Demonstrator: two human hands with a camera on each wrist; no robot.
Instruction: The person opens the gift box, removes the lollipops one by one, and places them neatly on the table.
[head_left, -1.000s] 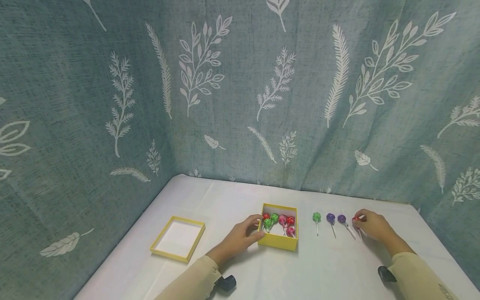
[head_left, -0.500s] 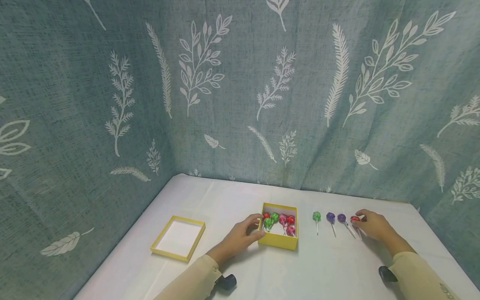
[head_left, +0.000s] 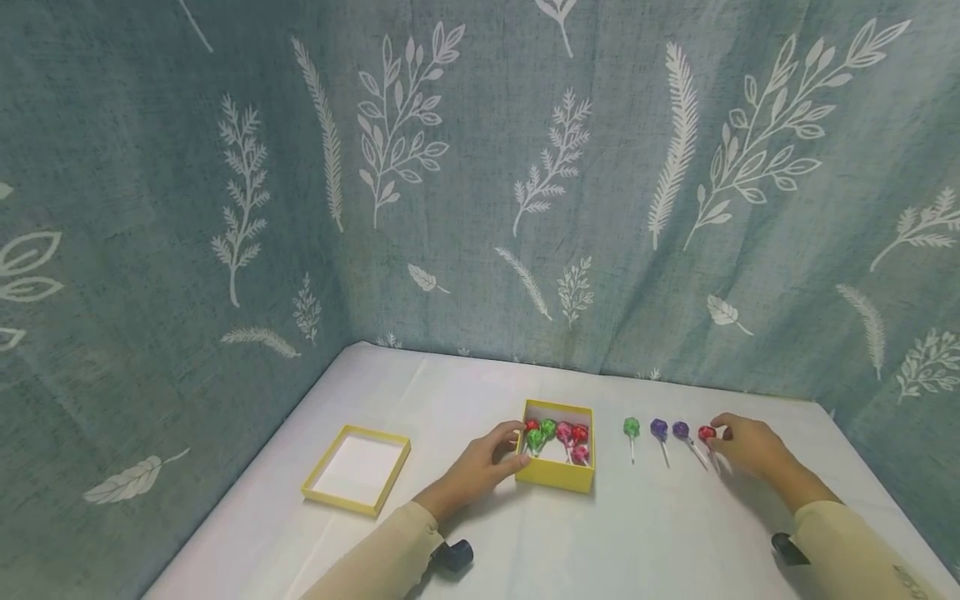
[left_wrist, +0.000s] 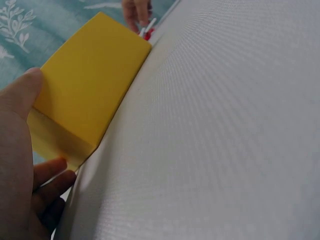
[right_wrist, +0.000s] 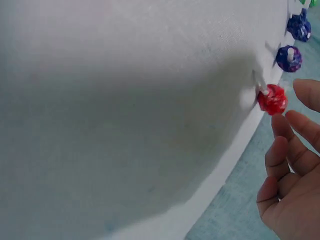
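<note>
My left hand (head_left: 480, 467) grips the left corner of an open yellow box (head_left: 555, 477), its thumb on the front wall and other fingers along the left side. Inside lie several wrapped lollipops (head_left: 564, 432), red, green and pink. My right hand (head_left: 753, 452) is beside a red lollipop (head_left: 707, 433) lying on the table. In the right wrist view its loosely bent fingers spread close to that red lollipop (right_wrist: 273, 99), the thumb apart from it. To the left, in the same row, lie two purple lollipops (head_left: 680, 429) and a green lollipop (head_left: 632, 427).
A square yellow-rimmed lid (head_left: 341, 503) with a white inside lies on the white table (head_left: 622, 542), left of the box. Patterned blue-green fabric (head_left: 480, 208) hangs behind the table and along its left side.
My right hand has loosened from the red lollipop and shifted slightly away, leaving more of the lollipop showing at the end of the row. The left hand stays on the box.
</note>
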